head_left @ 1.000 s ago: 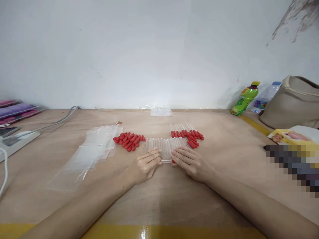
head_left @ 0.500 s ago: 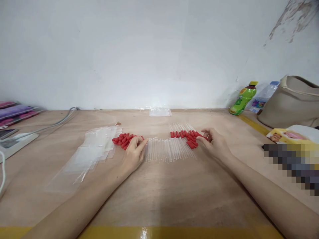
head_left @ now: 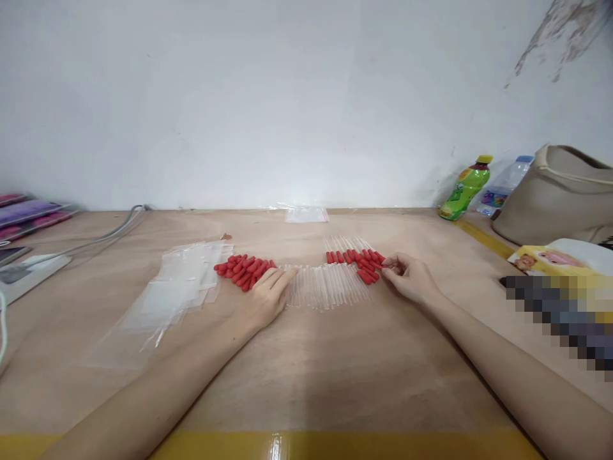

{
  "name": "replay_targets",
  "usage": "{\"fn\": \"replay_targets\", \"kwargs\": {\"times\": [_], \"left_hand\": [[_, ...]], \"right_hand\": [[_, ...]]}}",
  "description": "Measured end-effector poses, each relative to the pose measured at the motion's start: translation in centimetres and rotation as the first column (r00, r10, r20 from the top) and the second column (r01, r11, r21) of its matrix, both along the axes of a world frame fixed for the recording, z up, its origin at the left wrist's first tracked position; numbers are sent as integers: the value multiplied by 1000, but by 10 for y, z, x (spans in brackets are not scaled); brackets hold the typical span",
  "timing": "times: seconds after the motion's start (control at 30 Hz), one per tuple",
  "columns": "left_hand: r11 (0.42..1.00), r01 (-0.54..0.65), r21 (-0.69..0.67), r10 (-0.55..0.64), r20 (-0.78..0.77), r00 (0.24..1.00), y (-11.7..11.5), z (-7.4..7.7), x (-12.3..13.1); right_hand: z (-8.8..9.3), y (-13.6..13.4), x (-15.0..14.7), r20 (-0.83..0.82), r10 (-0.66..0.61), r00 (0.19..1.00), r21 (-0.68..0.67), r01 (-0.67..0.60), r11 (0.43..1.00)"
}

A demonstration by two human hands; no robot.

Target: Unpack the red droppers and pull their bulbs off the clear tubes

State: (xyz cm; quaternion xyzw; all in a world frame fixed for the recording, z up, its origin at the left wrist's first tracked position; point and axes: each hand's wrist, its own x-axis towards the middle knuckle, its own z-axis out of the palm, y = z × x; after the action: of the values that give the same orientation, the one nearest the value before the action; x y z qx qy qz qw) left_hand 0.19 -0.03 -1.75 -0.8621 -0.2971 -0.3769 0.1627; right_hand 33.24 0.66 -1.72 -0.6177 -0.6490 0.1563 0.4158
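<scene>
My left hand lies over the left end of a row of thin clear tubes, its fingers stretched out and touching them. Left of it is a pile of red rubber bulbs, partly covered by the hand. On the right, my right hand pinches at a red rubber bulb; the fingertips partly hide it. Beside that hand, droppers with red bulbs lie in a row, their clear tubes pointing to the wall. A few more red bulbs sit just in front of them.
Clear zip bags are spread at the left, and another bag lies by the wall. A grey cable runs across the left side. A green bottle, a clear bottle and a beige bag stand at the right.
My left hand has gone from a pinch around a clear tube to stretched fingers over the row, shifting slightly right. My right hand has moved a little left with the red bulb, towards the others.
</scene>
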Motion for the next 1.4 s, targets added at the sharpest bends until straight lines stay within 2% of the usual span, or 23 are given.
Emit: {"fn": "replay_targets", "kwargs": {"times": [0.13,0.23,0.37,0.5,0.6,0.73,0.83,0.97,1.1,1.23,1.3,1.4], "left_hand": [[996,42,-79,-43,-17,999,-4,2,1],[987,64,-149,-66,-12,998,-7,3,1],[979,49,-200,-57,-30,998,-11,6,-1],[982,13,-189,-23,-49,999,-15,13,-3],[983,-4,-185,-10,-74,997,-16,16,-5],[980,-15,-196,-3,-91,996,-16,15,-7],[980,-27,-197,12,-76,997,-16,15,-7],[974,-45,-220,31,-68,997,-18,17,-7],[977,-75,-201,67,-49,997,-18,17,-8],[988,-71,-136,64,-50,997,-16,15,-8],[994,-75,-82,71,-49,996,-15,14,-7],[997,-76,1,76,-67,995,-16,14,-4]], "right_hand": [[-3,1,2,96,-12,995,-3,12,1000],[-2,1,4,196,-63,979,65,51,997],[-1,4,4,186,-146,972,133,122,984],[-2,15,8,192,-259,947,158,231,960],[-1,30,16,212,-322,923,19,326,945],[5,49,25,244,-303,921,-226,358,906],[12,56,26,267,-276,923,-307,353,884],[17,57,24,272,-253,929,-344,339,876],[23,53,19,258,-242,935,-269,310,912],[32,35,0,234,-127,964,-155,166,974],[33,19,-19,250,-56,967,44,46,998],[25,-9,-52,315,53,947,316,-158,935]]}}
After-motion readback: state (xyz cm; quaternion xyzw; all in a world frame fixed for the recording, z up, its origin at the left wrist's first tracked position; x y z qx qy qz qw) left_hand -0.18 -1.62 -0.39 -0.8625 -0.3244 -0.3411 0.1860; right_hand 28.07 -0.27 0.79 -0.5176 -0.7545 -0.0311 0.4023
